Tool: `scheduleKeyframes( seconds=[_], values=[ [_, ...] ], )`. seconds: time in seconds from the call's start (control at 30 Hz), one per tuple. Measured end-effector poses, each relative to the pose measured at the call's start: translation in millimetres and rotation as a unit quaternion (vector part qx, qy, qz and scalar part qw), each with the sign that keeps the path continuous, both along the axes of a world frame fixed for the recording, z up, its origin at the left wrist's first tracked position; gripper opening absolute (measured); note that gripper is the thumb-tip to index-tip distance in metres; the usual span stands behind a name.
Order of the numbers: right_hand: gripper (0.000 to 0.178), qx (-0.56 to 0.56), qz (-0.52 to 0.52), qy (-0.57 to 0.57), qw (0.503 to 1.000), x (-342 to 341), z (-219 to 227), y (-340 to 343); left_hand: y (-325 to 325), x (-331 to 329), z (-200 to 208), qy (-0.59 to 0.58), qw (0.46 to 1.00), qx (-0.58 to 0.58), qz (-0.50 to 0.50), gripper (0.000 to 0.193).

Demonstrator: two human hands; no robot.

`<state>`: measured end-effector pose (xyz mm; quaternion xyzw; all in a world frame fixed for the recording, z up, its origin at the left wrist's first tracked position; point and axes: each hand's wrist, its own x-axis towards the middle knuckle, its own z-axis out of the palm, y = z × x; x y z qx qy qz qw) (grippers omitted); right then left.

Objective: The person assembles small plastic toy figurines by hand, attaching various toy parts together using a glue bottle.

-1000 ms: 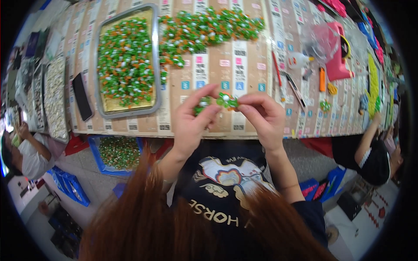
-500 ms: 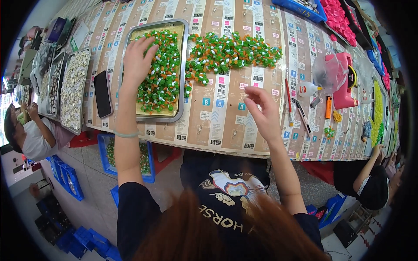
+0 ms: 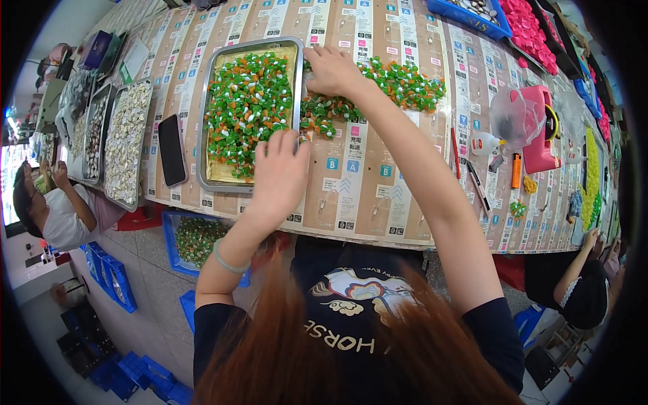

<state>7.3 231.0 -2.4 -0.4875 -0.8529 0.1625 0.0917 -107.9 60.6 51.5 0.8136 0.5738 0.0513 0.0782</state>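
Here, lying heaped on the cardboard-covered table [image 3: 378, 196], just right of the metal tray: a loose pile of small green, orange and white pieces [image 3: 398, 84], stretching toward the right along the far half of the surface. Reaching into the pile's left end, the right hand [image 3: 332, 69], fingers curled down onto the pieces near the tray's far right corner; impossible to tell whether anything is being pinched. Resting nearer, at the tray's near right corner, the left hand [image 3: 280, 175], palm down, fingers spread flat and narrow, touching the rim, holding nothing visible. Sitting left of the pile, the metal tray [image 3: 204, 121], filled with more of the same green pieces. Lying just left of the tray, a black phone [image 3: 171, 149]; farther left, a tray of pale silvery pieces [image 3: 127, 142]. Standing to the right, a pink tape dispenser [image 3: 542, 128] beside a clear plastic bag [image 3: 511, 116]. Sitting under the table's near edge, a blue crate [image 3: 169, 243] of green pieces. Working at the left edge, another person [image 3: 57, 209].
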Motion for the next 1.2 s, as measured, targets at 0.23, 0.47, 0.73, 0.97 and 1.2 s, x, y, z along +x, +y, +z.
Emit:
scheduleKeyframes(
  seconds=[0.23,0.47,0.73,0.97,1.2],
  values=[
    [0.035,-0.095,0.070,0.010,0.993,0.8,18.0,-19.0,21.3,10.0,-37.3,0.108,0.982,0.153,0.034,0.035],
    [0.020,-0.159,0.163,-0.036,0.973,34.6,35.4,-42.7,36.0,19.9,-44.8,0.107,0.985,0.138,0.005,0.029],
    [0.041,0.003,0.057,0.118,0.991,16.5,4.9,-21.4,39.5,11.5,-18.5,0.061,0.993,0.085,0.054,0.033],
    [0.037,-0.024,0.038,0.118,0.992,12.7,-9.3,-25.6,36.5,-14.4,-13.2,0.057,0.981,0.166,0.086,0.028],
    [0.025,0.058,0.044,0.053,0.996,26.1,8.5,-41.1,45.9,-1.2,-29.2,-0.013,0.991,0.130,-0.006,0.026]
  ],
)
